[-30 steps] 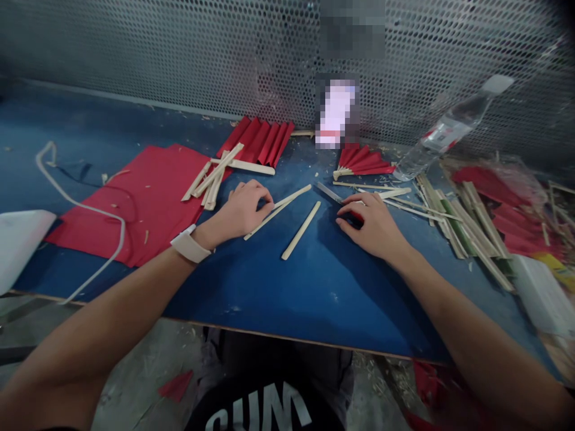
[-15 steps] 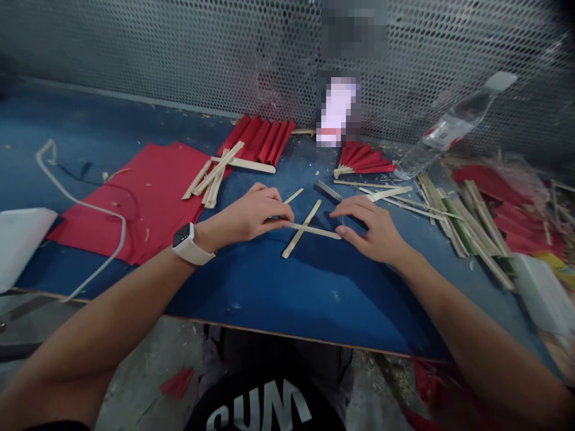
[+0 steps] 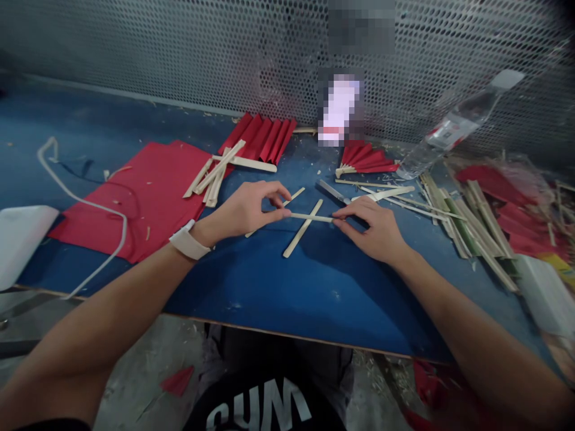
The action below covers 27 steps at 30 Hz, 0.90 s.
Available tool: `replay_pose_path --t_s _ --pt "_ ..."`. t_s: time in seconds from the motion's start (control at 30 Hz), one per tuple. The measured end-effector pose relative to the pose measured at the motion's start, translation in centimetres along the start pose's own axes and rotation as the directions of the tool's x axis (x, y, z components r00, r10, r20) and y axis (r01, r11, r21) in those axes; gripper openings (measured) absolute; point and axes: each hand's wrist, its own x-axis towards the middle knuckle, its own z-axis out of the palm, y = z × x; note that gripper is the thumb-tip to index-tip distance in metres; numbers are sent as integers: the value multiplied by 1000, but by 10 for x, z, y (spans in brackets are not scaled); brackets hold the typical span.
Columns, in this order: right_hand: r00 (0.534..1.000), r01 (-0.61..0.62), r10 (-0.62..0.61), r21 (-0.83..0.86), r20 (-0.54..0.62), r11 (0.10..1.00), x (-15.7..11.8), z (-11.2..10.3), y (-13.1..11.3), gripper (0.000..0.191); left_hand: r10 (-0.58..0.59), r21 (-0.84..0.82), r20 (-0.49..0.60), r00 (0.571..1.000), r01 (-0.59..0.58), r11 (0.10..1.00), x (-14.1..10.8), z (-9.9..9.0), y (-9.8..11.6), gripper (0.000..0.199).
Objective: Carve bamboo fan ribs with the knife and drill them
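A thin pale bamboo strip (image 3: 312,217) is stretched level between my two hands. My left hand (image 3: 256,209), palm down with a white watch band at the wrist, pinches its left end between thumb and fingertips. At the right end, the thumb and forefinger of my right hand (image 3: 371,228) close on the strip. Beneath it a second bamboo strip (image 3: 294,242) lies slantwise on the blue table (image 3: 269,293). Another thin strip (image 3: 297,194) lies partly hidden by my left hand. A narrow metal tool, seemingly a knife (image 3: 331,191), rests just beyond my right fingers.
Red sheets (image 3: 144,197) and a white cable (image 3: 85,200) lie left. Behind are pleated red paper (image 3: 258,140), crossed sticks (image 3: 220,170), a small red fan (image 3: 366,160) and a blurred-out phone (image 3: 339,111). A plastic bottle (image 3: 453,129) and bamboo pieces (image 3: 476,221) stand right.
My right thumb and forefinger have closed on the strip's right end, which was free beside them. That end has swung up a little, so the strip is now nearly level.
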Motion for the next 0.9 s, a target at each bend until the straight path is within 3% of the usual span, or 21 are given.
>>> replay_pose_path --t_s 0.1,0.2,0.6,0.9 --pt "999 -40 39 -14 -26 999 -1 0 2 17 -99 -168 -19 995 95 981 1 -3 7 32" --pt "999 -21 20 -9 -36 1000 -1 0 3 17 -144 -227 -64 987 126 966 2 -4 11 33" --pt "993 97 -98 -24 -62 995 0 3 8 7 -121 -286 -184 975 64 956 2 -3 13 25" --pt "993 102 -105 -53 -50 993 -1 2 8 8 -99 -305 -160 982 46 951 0 -2 19 23"
